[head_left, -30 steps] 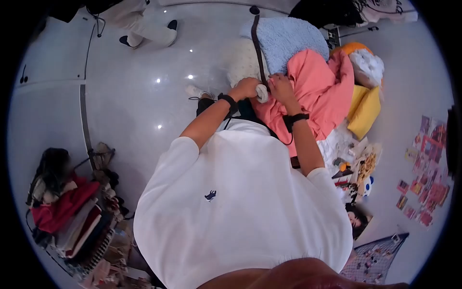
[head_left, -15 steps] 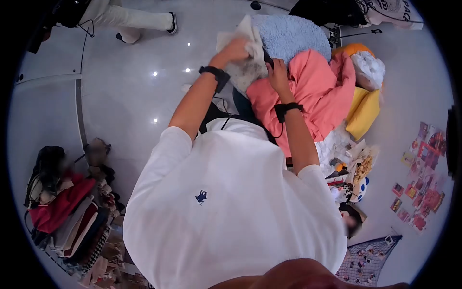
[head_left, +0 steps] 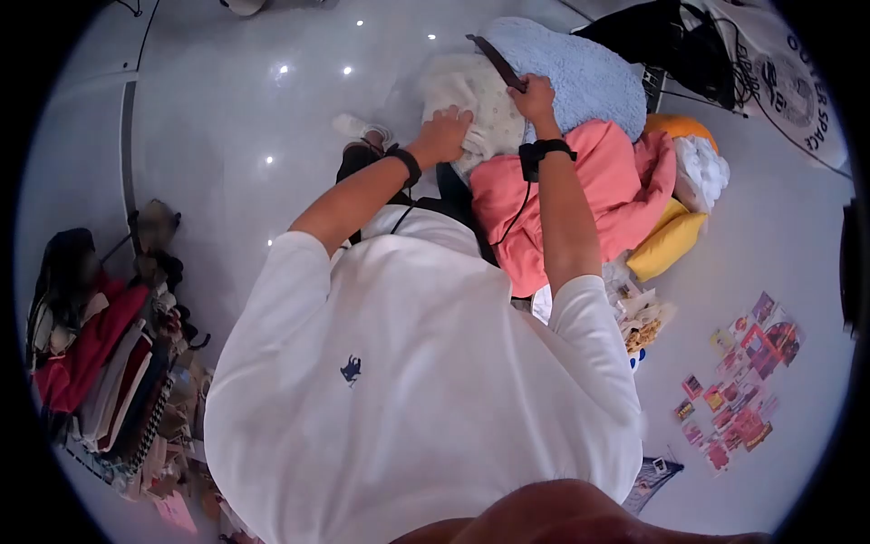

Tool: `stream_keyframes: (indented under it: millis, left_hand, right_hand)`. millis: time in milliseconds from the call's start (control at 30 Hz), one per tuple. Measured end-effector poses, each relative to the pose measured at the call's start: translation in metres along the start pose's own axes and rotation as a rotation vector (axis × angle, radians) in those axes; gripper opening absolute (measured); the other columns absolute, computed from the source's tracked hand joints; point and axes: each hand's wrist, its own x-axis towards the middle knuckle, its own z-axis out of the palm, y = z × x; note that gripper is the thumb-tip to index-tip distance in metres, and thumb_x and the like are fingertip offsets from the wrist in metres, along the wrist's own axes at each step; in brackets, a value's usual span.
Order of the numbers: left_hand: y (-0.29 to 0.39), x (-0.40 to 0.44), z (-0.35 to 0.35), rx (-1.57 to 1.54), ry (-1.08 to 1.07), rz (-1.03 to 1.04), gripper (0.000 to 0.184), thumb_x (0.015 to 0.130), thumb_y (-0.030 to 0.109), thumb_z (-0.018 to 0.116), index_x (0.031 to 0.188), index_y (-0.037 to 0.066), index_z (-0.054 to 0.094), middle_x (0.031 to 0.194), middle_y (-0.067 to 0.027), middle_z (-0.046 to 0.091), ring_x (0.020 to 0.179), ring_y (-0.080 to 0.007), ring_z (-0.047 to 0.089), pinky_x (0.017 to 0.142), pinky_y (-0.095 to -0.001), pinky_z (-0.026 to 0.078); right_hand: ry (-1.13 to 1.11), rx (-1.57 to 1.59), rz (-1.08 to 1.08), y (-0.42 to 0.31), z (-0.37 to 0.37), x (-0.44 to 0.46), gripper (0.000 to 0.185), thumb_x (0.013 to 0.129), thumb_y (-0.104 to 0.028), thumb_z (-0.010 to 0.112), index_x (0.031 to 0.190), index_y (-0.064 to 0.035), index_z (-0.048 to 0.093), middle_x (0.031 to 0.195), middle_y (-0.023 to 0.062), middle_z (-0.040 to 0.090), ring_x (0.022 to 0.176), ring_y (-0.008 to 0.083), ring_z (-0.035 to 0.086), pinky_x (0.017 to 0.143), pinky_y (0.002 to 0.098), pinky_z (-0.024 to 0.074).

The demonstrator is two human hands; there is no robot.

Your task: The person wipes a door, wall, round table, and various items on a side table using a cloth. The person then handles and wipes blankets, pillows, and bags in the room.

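My left hand [head_left: 441, 134] rests on the near left edge of a cream patterned cloth [head_left: 489, 113], its fingers bent over the fabric. A dark brown strap [head_left: 497, 63] is gripped in my right hand [head_left: 536, 94], its free end pointing up and left over the cream cloth. Beside that hand lies a fluffy light blue cushion or blanket [head_left: 580, 77]. A coral pink cloth [head_left: 589, 186] is bunched below my right hand, partly behind my right forearm.
Yellow cushions [head_left: 668, 245], a white plastic bag [head_left: 700, 172] and a black bag [head_left: 675, 41] are at the right. Hanging clothes [head_left: 100, 372] stand at the lower left. Pictures [head_left: 743, 390] cover part of the right wall. A white shoe [head_left: 359, 127] is on the floor.
The cream cloth, lifted and crumpled half a second ago, now lies more spread out with my left hand lower on it. My right hand has moved up, and the strap shows more clearly in it.
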Motion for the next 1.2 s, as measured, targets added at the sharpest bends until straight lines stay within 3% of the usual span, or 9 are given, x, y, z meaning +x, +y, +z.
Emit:
stream_keyframes:
  millis: [67, 233, 300, 500, 633, 700, 900, 1000, 1200]
  left_hand:
    - [-0.013, 0.018, -0.003, -0.06, -0.075, -0.082, 0.056, 0.071, 0.018, 0.075, 0.121, 0.007, 0.053, 0.122, -0.0211, 0.053, 0.11, -0.0432, 0.057, 0.086, -0.0528, 0.051]
    - [-0.006, 0.056, -0.025, -0.156, -0.199, -0.082, 0.045, 0.077, 0.015, 0.066, 0.118, 0.004, 0.052, 0.114, -0.0221, 0.059, 0.101, -0.0425, 0.061, 0.09, -0.0483, 0.05]
    - [-0.001, 0.072, -0.04, -0.331, -0.063, 0.272, 0.051, 0.075, 0.018, 0.071, 0.121, 0.005, 0.052, 0.113, -0.02, 0.061, 0.106, -0.0396, 0.06, 0.093, -0.0472, 0.048]
    - [0.001, 0.095, -0.042, -0.213, 0.072, 0.384, 0.068, 0.066, 0.025, 0.083, 0.125, 0.01, 0.052, 0.135, -0.0164, 0.047, 0.124, -0.0407, 0.047, 0.103, -0.0465, 0.043]
    - [-0.024, 0.093, -0.024, -0.111, 0.04, 0.445, 0.069, 0.067, 0.022, 0.083, 0.128, 0.013, 0.052, 0.144, -0.0151, 0.038, 0.131, -0.0429, 0.04, 0.105, -0.0471, 0.041]
    - [-0.039, 0.097, -0.02, -0.471, -0.017, 0.479, 0.074, 0.066, 0.02, 0.084, 0.132, 0.014, 0.05, 0.14, -0.0166, 0.043, 0.129, -0.0428, 0.044, 0.106, -0.0469, 0.042]
    - [-0.09, 0.113, -0.049, -0.446, -0.351, 0.331, 0.079, 0.069, 0.019, 0.083, 0.138, 0.01, 0.047, 0.128, -0.0198, 0.055, 0.114, -0.0411, 0.057, 0.103, -0.0428, 0.044]
    - [-0.092, 0.13, -0.051, -0.438, -0.103, 0.303, 0.077, 0.071, 0.02, 0.081, 0.138, 0.007, 0.046, 0.133, -0.02, 0.053, 0.116, -0.0398, 0.057, 0.103, -0.0418, 0.044]
    - [-0.055, 0.129, -0.028, -0.499, -0.242, 0.147, 0.079, 0.072, 0.024, 0.079, 0.141, 0.005, 0.044, 0.138, -0.0233, 0.051, 0.128, -0.0375, 0.049, 0.108, -0.0418, 0.039]
  right_hand:
    - [-0.074, 0.078, -0.057, 0.009, 0.004, 0.018, 0.039, 0.068, -0.033, 0.083, 0.092, -0.0049, 0.071, 0.082, 0.0121, 0.069, 0.09, 0.0306, 0.065, 0.082, 0.0405, 0.0515]
    - [-0.291, 0.211, 0.061, 0.019, 0.004, 0.036, 0.048, 0.062, -0.036, 0.084, 0.096, -0.0064, 0.066, 0.099, 0.018, 0.066, 0.094, 0.0367, 0.061, 0.084, 0.0445, 0.05]
    - [-0.351, 0.212, 0.122, 0.025, 0.009, 0.05, 0.047, 0.062, -0.033, 0.084, 0.095, -0.0058, 0.065, 0.099, 0.0194, 0.066, 0.095, 0.0374, 0.061, 0.084, 0.044, 0.05]
    - [-0.394, 0.365, -0.026, 0.035, 0.001, 0.046, 0.034, 0.064, -0.013, 0.075, 0.09, -0.0052, 0.055, 0.095, 0.0186, 0.059, 0.095, 0.0375, 0.057, 0.081, 0.0407, 0.0474]
    - [-0.418, 0.365, 0.013, 0.018, -0.019, 0.044, 0.046, 0.061, -0.021, 0.085, 0.089, -0.006, 0.052, 0.091, 0.0158, 0.056, 0.092, 0.0346, 0.054, 0.08, 0.0388, 0.0453]
    - [-0.438, 0.385, 0.048, 0.015, -0.028, 0.044, 0.05, 0.061, -0.027, 0.088, 0.089, -0.0063, 0.051, 0.091, 0.0148, 0.055, 0.094, 0.0339, 0.053, 0.081, 0.0383, 0.0438]
    - [-0.49, 0.437, 0.031, 0.005, -0.042, 0.046, 0.051, 0.068, -0.033, 0.087, 0.089, -0.0064, 0.048, 0.091, 0.0123, 0.05, 0.093, 0.0298, 0.047, 0.084, 0.0356, 0.0399]
    - [-0.468, 0.437, 0.085, 0.005, -0.041, 0.04, 0.049, 0.067, -0.03, 0.087, 0.087, -0.0067, 0.049, 0.088, 0.0117, 0.05, 0.091, 0.0302, 0.048, 0.082, 0.0366, 0.0409]
    - [-0.42, 0.494, -0.035, 0.018, -0.034, 0.044, 0.05, 0.069, -0.033, 0.087, 0.087, -0.0061, 0.049, 0.088, 0.0116, 0.05, 0.089, 0.0292, 0.048, 0.081, 0.0374, 0.041]
